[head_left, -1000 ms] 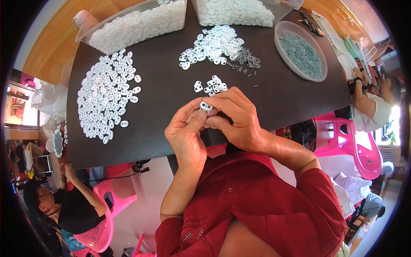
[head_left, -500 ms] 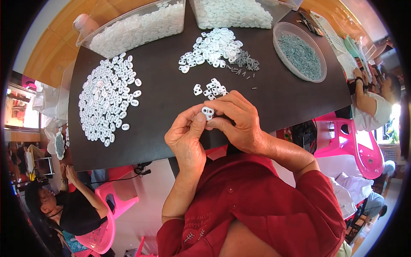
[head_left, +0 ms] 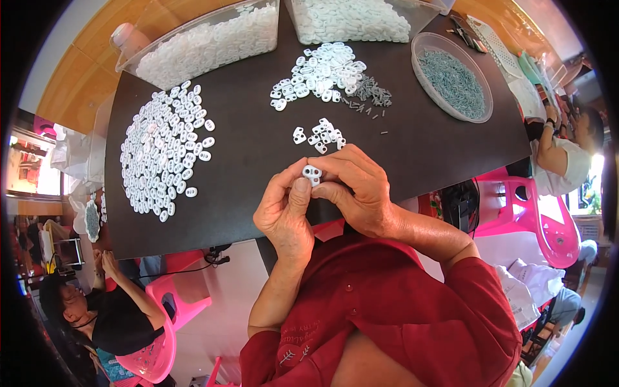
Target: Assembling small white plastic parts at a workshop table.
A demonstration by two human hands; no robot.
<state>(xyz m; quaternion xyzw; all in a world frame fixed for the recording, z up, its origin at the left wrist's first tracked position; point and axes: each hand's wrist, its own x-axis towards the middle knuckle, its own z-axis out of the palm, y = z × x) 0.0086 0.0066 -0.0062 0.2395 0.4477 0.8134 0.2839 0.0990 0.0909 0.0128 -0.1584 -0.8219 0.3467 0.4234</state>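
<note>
Both my hands meet near the table's front edge around one small white plastic piece [head_left: 312, 173] with dark holes. My left hand [head_left: 287, 209] pinches it from the left, thumb against its lower part. From the right, my right hand [head_left: 358, 187] grips the same piece between thumb and fingers. Just beyond my fingers lies a small group of white notched pieces [head_left: 327, 134], with one more [head_left: 298, 135] a little apart. Farther off is a heap of white oval pieces [head_left: 322, 71], touching a pile of small grey pins [head_left: 371, 91].
A wide heap of white ovals [head_left: 161, 151] covers the table's left. Two clear bins [head_left: 278, 32] of white pieces stand at the back. A round tub [head_left: 488, 103] of grey pins sits back right. People [head_left: 122, 316] sit at left and right, near pink plastic chairs [head_left: 556, 242].
My left hand has shifted slightly right, and its thumb now covers more of the piece's lower part. The white piece has tilted a little between my fingers.
</note>
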